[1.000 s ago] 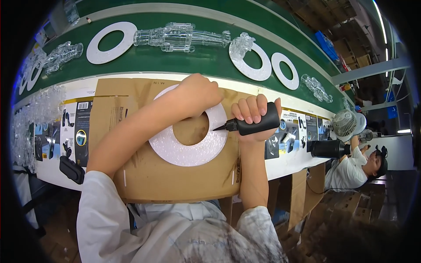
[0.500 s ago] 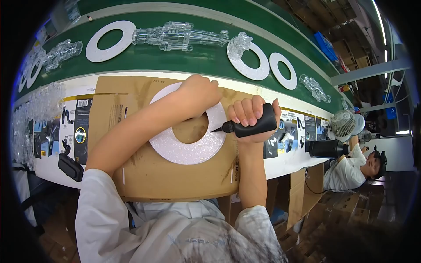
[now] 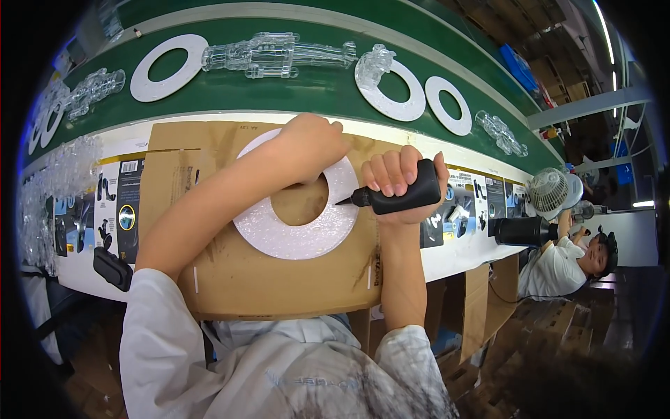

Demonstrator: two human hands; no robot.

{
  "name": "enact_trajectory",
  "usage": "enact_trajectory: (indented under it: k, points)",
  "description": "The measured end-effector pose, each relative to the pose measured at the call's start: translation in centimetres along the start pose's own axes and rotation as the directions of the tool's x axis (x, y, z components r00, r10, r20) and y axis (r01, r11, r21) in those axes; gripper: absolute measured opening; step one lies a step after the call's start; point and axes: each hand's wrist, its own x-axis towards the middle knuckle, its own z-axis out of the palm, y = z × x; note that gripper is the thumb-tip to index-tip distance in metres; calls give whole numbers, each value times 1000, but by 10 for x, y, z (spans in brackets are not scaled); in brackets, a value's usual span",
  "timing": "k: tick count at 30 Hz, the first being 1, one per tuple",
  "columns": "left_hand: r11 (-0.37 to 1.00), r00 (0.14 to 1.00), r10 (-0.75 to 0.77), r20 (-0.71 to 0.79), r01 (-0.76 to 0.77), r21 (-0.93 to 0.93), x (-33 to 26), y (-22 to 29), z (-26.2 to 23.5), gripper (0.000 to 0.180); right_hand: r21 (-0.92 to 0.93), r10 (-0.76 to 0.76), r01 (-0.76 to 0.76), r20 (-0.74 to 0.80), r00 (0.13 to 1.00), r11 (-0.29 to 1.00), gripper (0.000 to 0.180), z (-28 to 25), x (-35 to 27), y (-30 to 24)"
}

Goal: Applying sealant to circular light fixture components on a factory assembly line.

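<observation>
A flat white ring (image 3: 296,242) with a glittery, wet-looking surface lies on a sheet of brown cardboard (image 3: 279,290) in front of me. My left hand (image 3: 310,150) reaches across the ring's upper part, fingers curled down on its rim; the fingertips are mostly hidden behind the back of the hand. In my right hand (image 3: 405,185), a black squeeze bottle (image 3: 412,195) is tipped sideways. Its thin pointed nozzle aims left, the tip at the ring's inner edge on the right side.
Beyond the cardboard runs a green conveyor belt (image 3: 317,93) carrying more white rings (image 3: 143,89) and clear plastic figures (image 3: 269,56). Wrapped clear parts (image 3: 42,188) and a black case (image 3: 112,268) sit at left. To the right are a fan (image 3: 548,192), a black cylinder (image 3: 520,231) and another person (image 3: 558,269).
The things on the belt have shifted slightly left. My left hand and the ring have moved a little left. The bottle's nozzle tip is slightly higher along the ring's inner edge.
</observation>
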Motion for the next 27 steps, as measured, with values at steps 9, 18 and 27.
enact_trajectory:
  k: [9, 18, 27]
  points:
    - [1000, 999, 3, 55, -3, -1, -3, -3, -4, 51, 23, 19, -20, 30, 999, 1000, 51, -2, 3, 3]
    - [1000, 999, 6, -32, -5, 7, -5, -4, -4, 34, 8, -139, 138, 69, 988, 990, 46, -6, 3, 1]
    - [1000, 998, 16, -58, -16, -6, -5, -4, -2, 33, -89, -149, 150, 24, 989, 985, 47, -6, 1, 5]
